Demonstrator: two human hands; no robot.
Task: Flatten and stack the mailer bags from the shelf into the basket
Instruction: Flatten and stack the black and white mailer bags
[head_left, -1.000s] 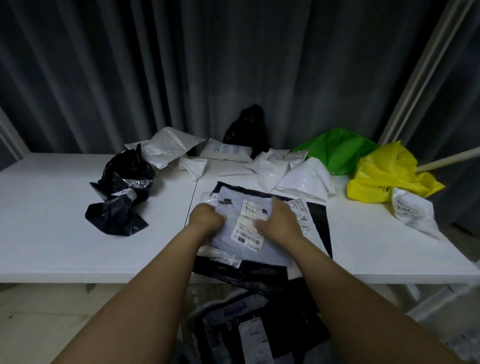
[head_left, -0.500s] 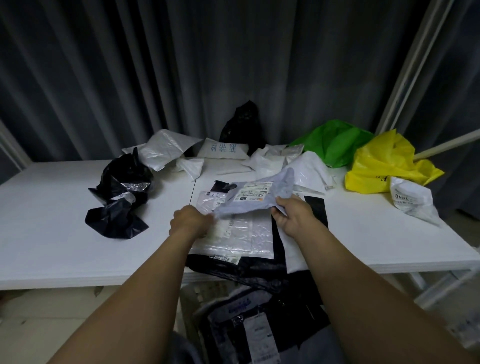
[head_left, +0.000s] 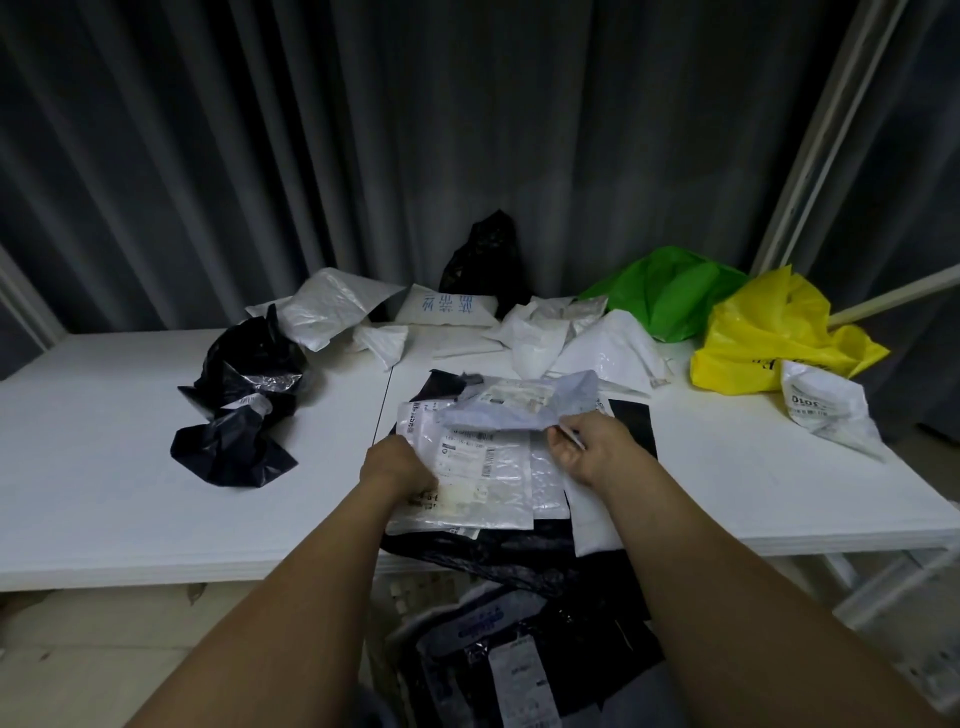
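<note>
A pale grey mailer bag (head_left: 524, 404) with a shipping label hangs lifted over the shelf's front edge; my right hand (head_left: 589, 447) pinches its near right corner. Under it lies a flat clear-white mailer (head_left: 478, 478) on a pile of flattened black and white bags. My left hand (head_left: 397, 467) rests on that pile's left side, fingers curled at the clear mailer's edge. Below the white shelf (head_left: 104, 493), the basket (head_left: 498, 660) shows stacked dark and labelled bags.
Crumpled bags wait along the back: black ones (head_left: 244, 395) at left, white ones (head_left: 332, 306) and a printed white pouch (head_left: 447, 306) in the middle, a black one (head_left: 485, 260), green (head_left: 670, 291), yellow (head_left: 769, 338) and a white labelled bag (head_left: 826, 405) at right. Grey curtains hang behind.
The grey mailer lay flat under both hands a second ago; my right hand has lifted it off the pile and my left hand has dropped onto the clear mailer beneath.
</note>
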